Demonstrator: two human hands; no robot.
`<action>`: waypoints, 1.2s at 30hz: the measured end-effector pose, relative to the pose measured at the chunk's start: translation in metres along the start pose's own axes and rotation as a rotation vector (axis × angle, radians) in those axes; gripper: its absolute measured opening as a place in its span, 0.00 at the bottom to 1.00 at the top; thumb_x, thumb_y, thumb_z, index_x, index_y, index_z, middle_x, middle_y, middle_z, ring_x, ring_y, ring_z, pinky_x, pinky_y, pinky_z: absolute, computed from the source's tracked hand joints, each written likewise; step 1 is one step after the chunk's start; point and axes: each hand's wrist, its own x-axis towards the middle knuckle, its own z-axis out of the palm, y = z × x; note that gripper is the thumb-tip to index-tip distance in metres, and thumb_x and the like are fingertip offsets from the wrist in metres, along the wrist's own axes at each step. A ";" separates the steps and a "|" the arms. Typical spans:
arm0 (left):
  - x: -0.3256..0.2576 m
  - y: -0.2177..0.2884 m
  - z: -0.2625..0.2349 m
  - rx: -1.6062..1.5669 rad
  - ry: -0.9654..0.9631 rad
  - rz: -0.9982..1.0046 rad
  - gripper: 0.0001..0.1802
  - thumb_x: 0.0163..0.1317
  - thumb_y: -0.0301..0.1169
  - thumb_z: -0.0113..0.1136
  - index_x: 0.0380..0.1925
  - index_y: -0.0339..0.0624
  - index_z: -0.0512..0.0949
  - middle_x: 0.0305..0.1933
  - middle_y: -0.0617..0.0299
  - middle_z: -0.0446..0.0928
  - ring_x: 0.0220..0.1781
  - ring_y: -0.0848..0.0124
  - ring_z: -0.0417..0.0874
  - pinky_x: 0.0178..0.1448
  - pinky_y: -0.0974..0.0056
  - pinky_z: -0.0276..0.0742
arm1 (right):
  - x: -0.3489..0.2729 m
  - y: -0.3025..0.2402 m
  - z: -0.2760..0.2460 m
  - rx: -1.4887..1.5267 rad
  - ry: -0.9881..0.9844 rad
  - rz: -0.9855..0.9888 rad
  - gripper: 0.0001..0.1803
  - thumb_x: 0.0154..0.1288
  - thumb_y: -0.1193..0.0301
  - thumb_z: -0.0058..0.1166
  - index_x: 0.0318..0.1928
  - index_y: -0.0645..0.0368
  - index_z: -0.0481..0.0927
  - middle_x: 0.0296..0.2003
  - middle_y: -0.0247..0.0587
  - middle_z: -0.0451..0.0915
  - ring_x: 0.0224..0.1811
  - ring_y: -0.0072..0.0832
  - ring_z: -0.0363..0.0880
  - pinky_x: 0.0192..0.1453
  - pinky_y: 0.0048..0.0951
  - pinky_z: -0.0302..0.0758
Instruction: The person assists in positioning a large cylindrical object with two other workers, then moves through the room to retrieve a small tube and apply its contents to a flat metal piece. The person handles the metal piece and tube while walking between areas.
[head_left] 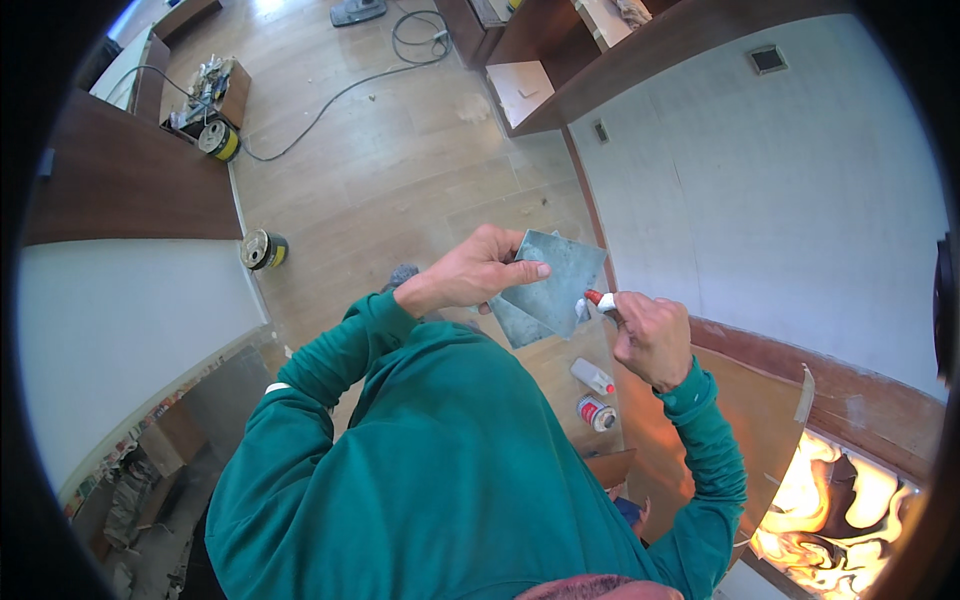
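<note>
My left hand (468, 270) grips thin grey-green square plates, its thumb lying across the upper plate (563, 272). A lower plate (517, 326) sticks out beneath, offset toward me; the fingers underneath are mostly hidden. My right hand (652, 338) is closed round a small white squeeze bottle (607, 302) with a red tip. That tip is at the right edge of the upper plate; whether it touches is too small to tell. Below the plates lie a white bottle (590, 374) with a red cap and a red-and-white can (596, 413).
A dark tin (264, 250) stands by the left wall, with a yellow-banded tin (219, 140) beyond it near a box of tools (215, 95). A cable (330, 106) crosses the wood floor. At lower right are a brown sheet (735, 420) and a glowing patterned panel (835, 500).
</note>
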 end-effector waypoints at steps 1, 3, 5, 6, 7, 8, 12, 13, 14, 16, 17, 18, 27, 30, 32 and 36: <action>0.000 0.001 0.000 0.007 -0.004 -0.009 0.15 0.65 0.38 0.58 0.45 0.38 0.80 0.21 0.70 0.72 0.18 0.82 0.67 0.16 0.72 0.65 | 0.000 -0.001 -0.001 0.001 -0.008 0.000 0.12 0.41 0.81 0.51 0.31 0.57 0.73 0.19 0.39 0.71 0.18 0.40 0.71 0.21 0.36 0.65; -0.002 0.003 0.000 0.021 -0.009 -0.027 0.15 0.65 0.38 0.58 0.44 0.38 0.80 0.21 0.71 0.71 0.18 0.82 0.67 0.16 0.72 0.65 | 0.001 -0.002 -0.003 0.002 -0.024 -0.002 0.12 0.41 0.81 0.51 0.31 0.57 0.73 0.19 0.39 0.71 0.18 0.40 0.71 0.21 0.36 0.65; -0.003 0.001 0.000 0.009 -0.004 -0.016 0.16 0.65 0.39 0.59 0.44 0.39 0.80 0.21 0.71 0.71 0.18 0.82 0.67 0.16 0.72 0.65 | 0.002 -0.003 -0.003 0.012 -0.021 0.001 0.12 0.41 0.82 0.50 0.31 0.57 0.73 0.19 0.40 0.71 0.18 0.40 0.71 0.20 0.37 0.66; -0.003 0.001 -0.001 0.004 -0.004 -0.008 0.16 0.65 0.39 0.59 0.45 0.39 0.80 0.21 0.71 0.70 0.19 0.82 0.67 0.16 0.72 0.65 | 0.002 -0.003 -0.004 0.014 -0.019 0.004 0.12 0.41 0.82 0.50 0.31 0.57 0.73 0.20 0.40 0.72 0.18 0.41 0.71 0.20 0.37 0.66; -0.003 0.001 -0.001 0.007 -0.007 -0.014 0.16 0.65 0.39 0.59 0.45 0.39 0.80 0.21 0.71 0.71 0.19 0.82 0.67 0.16 0.72 0.66 | 0.002 -0.002 -0.004 0.018 -0.024 0.014 0.13 0.42 0.83 0.51 0.32 0.57 0.74 0.21 0.40 0.73 0.19 0.40 0.71 0.21 0.36 0.65; -0.003 0.001 -0.002 0.010 -0.011 -0.019 0.16 0.65 0.39 0.59 0.45 0.39 0.80 0.22 0.70 0.71 0.19 0.82 0.68 0.16 0.72 0.66 | 0.000 -0.001 -0.003 0.021 -0.030 0.023 0.14 0.42 0.84 0.51 0.33 0.57 0.75 0.22 0.39 0.74 0.19 0.40 0.72 0.22 0.35 0.65; -0.004 0.005 -0.003 -0.069 -0.010 -0.084 0.17 0.64 0.35 0.61 0.47 0.33 0.79 0.35 0.65 0.81 0.34 0.80 0.77 0.35 0.70 0.74 | -0.006 0.000 0.002 0.057 -0.007 0.047 0.16 0.45 0.85 0.53 0.37 0.57 0.77 0.26 0.39 0.78 0.22 0.40 0.75 0.23 0.33 0.66; -0.005 0.006 -0.003 -0.071 -0.008 -0.088 0.17 0.64 0.35 0.61 0.47 0.34 0.79 0.36 0.64 0.81 0.35 0.80 0.77 0.37 0.70 0.75 | -0.006 0.000 0.003 0.060 -0.004 0.050 0.16 0.46 0.84 0.54 0.38 0.57 0.78 0.26 0.39 0.79 0.23 0.39 0.75 0.23 0.32 0.66; -0.005 0.007 -0.003 -0.073 -0.007 -0.092 0.17 0.64 0.35 0.60 0.47 0.34 0.79 0.36 0.64 0.82 0.36 0.79 0.78 0.39 0.70 0.75 | -0.006 0.000 0.003 0.063 -0.002 0.054 0.15 0.47 0.84 0.54 0.39 0.57 0.78 0.27 0.39 0.79 0.23 0.39 0.76 0.23 0.32 0.66; -0.005 0.009 -0.003 -0.068 -0.004 -0.111 0.17 0.64 0.34 0.60 0.47 0.33 0.79 0.37 0.64 0.82 0.37 0.79 0.78 0.41 0.69 0.75 | -0.006 -0.002 0.003 0.073 0.047 0.052 0.15 0.47 0.84 0.54 0.38 0.57 0.77 0.26 0.38 0.78 0.23 0.38 0.75 0.23 0.32 0.65; -0.006 0.012 -0.003 -0.061 0.000 -0.125 0.17 0.64 0.34 0.60 0.47 0.33 0.79 0.37 0.64 0.82 0.37 0.79 0.78 0.41 0.69 0.76 | -0.004 -0.003 0.003 0.080 0.092 0.044 0.15 0.45 0.84 0.53 0.37 0.57 0.76 0.24 0.37 0.77 0.22 0.38 0.74 0.23 0.33 0.64; -0.005 0.015 -0.003 -0.053 0.002 -0.137 0.16 0.64 0.34 0.60 0.47 0.33 0.79 0.37 0.64 0.82 0.37 0.79 0.78 0.41 0.69 0.76 | -0.002 -0.004 0.002 0.084 0.139 0.037 0.16 0.43 0.84 0.52 0.36 0.57 0.75 0.22 0.36 0.76 0.21 0.37 0.73 0.23 0.33 0.64; -0.002 0.015 0.000 -0.044 0.051 -0.129 0.18 0.64 0.36 0.60 0.48 0.33 0.79 0.34 0.63 0.81 0.30 0.79 0.78 0.30 0.72 0.74 | -0.007 0.002 -0.002 -0.011 0.225 0.067 0.22 0.46 0.83 0.57 0.45 0.55 0.77 0.25 0.36 0.77 0.24 0.33 0.76 0.26 0.31 0.63; -0.004 0.022 0.005 -0.126 0.058 -0.124 0.18 0.65 0.37 0.59 0.48 0.34 0.79 0.31 0.64 0.81 0.23 0.82 0.75 0.20 0.75 0.66 | -0.008 0.001 -0.002 0.055 0.302 0.108 0.19 0.50 0.81 0.59 0.45 0.56 0.78 0.26 0.36 0.79 0.26 0.33 0.77 0.26 0.31 0.64; 0.000 0.020 0.010 -0.182 0.103 -0.093 0.18 0.65 0.38 0.58 0.47 0.34 0.79 0.30 0.65 0.80 0.21 0.83 0.73 0.17 0.75 0.62 | -0.011 0.006 0.001 0.150 0.345 0.162 0.16 0.54 0.79 0.59 0.46 0.57 0.79 0.29 0.38 0.81 0.28 0.35 0.78 0.29 0.30 0.67; 0.008 0.027 0.015 -0.219 0.185 -0.072 0.17 0.66 0.39 0.58 0.45 0.36 0.79 0.28 0.66 0.80 0.19 0.83 0.72 0.16 0.75 0.60 | -0.025 0.010 0.026 0.468 0.475 0.383 0.12 0.62 0.76 0.58 0.47 0.60 0.80 0.33 0.42 0.83 0.31 0.33 0.81 0.37 0.28 0.74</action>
